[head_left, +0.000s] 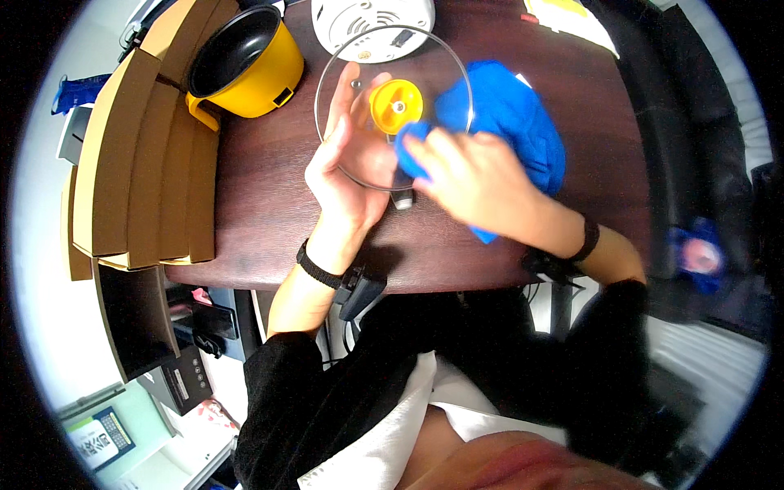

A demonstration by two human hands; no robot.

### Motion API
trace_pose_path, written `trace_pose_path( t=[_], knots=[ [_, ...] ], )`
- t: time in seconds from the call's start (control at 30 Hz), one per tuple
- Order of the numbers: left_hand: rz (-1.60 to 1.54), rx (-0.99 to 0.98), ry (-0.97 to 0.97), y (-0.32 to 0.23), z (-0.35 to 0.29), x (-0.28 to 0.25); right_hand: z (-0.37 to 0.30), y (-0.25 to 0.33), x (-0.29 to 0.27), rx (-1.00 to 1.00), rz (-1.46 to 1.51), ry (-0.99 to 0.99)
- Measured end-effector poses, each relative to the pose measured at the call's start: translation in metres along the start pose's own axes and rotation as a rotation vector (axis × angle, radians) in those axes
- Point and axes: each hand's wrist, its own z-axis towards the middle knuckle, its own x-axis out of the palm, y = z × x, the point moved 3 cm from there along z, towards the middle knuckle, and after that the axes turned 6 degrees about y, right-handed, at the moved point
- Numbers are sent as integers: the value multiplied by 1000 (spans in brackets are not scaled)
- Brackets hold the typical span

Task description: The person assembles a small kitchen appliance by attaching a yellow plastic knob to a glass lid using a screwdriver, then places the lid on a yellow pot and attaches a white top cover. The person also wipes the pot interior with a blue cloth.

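Note:
A round clear glass lid [445, 61] with a yellow knob [397, 106] is held up over the table. My left hand [351, 163] supports it from beneath, its fingers showing through the glass and the thumb near the left rim. My right hand [474, 175] is closed on a blue cloth [412, 149], pressed near the lid's lower part beside the knob; this hand is slightly blurred. A larger crumpled blue cloth [523, 122] lies on the table behind my right hand. Whether the two blue pieces are joined I cannot tell.
A yellow pot [257, 86] with a black inside and a side handle stands at the far left. Beyond the lid sits a white vented appliance base [371, 16]. Stacked brown cardboard boxes [122, 163] line the left edge. White and yellow papers [572, 20] lie far right.

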Motion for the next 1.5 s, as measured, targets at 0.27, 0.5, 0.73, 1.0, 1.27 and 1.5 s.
trace_pose_path(
  t=[0.27, 0.5, 0.73, 1.0, 1.27, 1.5],
  knots=[
    [41, 8, -71, -3, 1, 1, -4, -7, 19, -26, 123, 82],
    [2, -37, -31, -6, -1, 3, 8, -38, 2, 96, -49, -74],
    [0, 6, -67, -11, 2, -1, -4, -17, 11, -45, 77, 43],
    [-64, -29, -41, -13, 0, -1, 7, -43, -4, 103, -13, -85],
    [-269, 1, 74, -31, 6, 3, -9, -123, 17, 341, 75, -220],
    [-281, -49, 38, -29, 9, 1, -7, -123, 33, 275, 124, -76]
  ],
)
